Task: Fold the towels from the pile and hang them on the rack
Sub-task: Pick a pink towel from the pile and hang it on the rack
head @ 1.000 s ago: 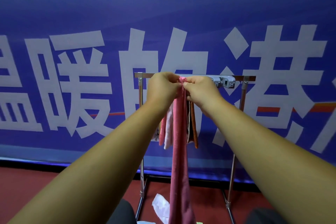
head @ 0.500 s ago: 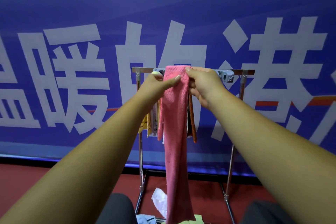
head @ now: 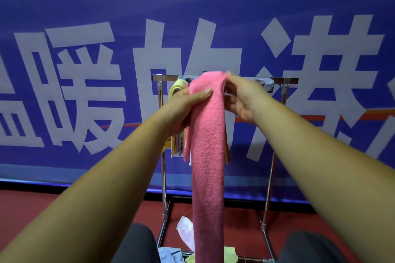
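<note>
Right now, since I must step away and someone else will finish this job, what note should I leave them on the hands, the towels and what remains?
Hands: the left hand grips the pink towel just below its top, thumb across the front. The right hand pinches its top right edge.
Things: the pink towel's top is at the top bar of the rack, and the rest hangs long toward the floor.
Done: a yellow towel and others hang beside it.
Left: settle the pink one, let go, then probably fold and hang the blue towel and green towel at the rack's foot.
</note>
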`<state>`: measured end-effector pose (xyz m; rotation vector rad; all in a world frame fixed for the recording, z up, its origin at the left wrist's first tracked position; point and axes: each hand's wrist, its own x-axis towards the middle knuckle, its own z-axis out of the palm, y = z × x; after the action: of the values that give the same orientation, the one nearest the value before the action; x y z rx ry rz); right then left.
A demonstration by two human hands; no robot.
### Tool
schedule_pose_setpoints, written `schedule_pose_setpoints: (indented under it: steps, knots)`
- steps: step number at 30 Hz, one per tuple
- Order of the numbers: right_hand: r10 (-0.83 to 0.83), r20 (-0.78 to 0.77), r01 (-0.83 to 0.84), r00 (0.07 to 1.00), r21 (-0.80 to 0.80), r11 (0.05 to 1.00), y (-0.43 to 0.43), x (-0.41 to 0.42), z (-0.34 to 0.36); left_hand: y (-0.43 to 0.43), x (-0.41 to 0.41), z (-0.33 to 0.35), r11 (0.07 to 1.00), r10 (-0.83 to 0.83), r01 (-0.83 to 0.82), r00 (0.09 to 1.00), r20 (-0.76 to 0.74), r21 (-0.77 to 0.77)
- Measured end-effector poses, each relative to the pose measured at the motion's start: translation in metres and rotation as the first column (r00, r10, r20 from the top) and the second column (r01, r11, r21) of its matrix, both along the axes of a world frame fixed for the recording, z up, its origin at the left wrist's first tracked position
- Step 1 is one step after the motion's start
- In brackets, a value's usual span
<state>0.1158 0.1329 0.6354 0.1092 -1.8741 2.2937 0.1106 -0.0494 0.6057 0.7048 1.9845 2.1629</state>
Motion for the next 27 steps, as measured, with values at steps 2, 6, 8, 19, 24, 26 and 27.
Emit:
schedule_pose_setpoints:
  steps: [2,6,8,19,24,26,27]
  knots:
    - [0.112,0.109,-0.119,0.988,0.067,0.991,-0.001,0.004,-0.014,0.002,-0.001,0.008,0.998,0.058,-0.058,0.998,0.008,0.035]
    - [0.31,0.17,-0.321,0.935,0.043,0.946,-0.006,0.001,-0.047,0.003,-0.015,0.02,0.972,0.197,-0.208,0.975,0.102,0.113]
    - [0.344,0.145,-0.353,0.928,0.045,0.934,-0.006,-0.001,-0.058,0.001,-0.024,0.025,0.95,0.241,-0.268,0.955,0.172,0.161]
    - [0.357,0.12,-0.366,0.926,0.069,0.928,0.011,0.004,-0.077,-0.014,-0.056,0.033,0.922,0.306,-0.368,0.883,0.356,0.12]
    - [0.273,0.08,-0.281,0.959,0.125,0.952,0.008,0.0,-0.076,-0.014,-0.054,0.03,0.921,0.281,-0.355,0.89,0.359,0.159]
    - [0.261,0.05,-0.266,0.964,0.15,0.952,0.007,0.0,-0.074,-0.014,-0.053,0.032,0.929,0.257,-0.325,0.912,0.321,0.178]
    - [0.269,0.034,-0.271,0.963,0.162,0.949,0.007,-0.001,-0.073,-0.015,-0.053,0.033,0.935,0.239,-0.301,0.924,0.298,0.185]
